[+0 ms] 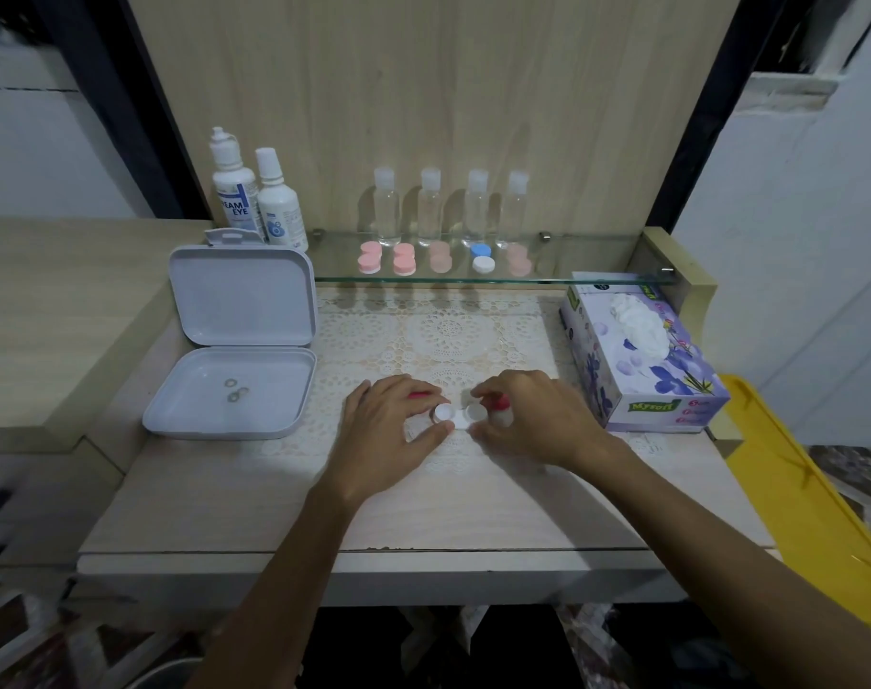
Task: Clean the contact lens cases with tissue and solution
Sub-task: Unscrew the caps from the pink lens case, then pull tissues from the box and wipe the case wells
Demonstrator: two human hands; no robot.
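White lens case (460, 416) pinched by both hands, left (398, 425), right (527, 420).

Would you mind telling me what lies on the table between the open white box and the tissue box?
In the head view, both hands, left hand and right hand, holding a white lens case.
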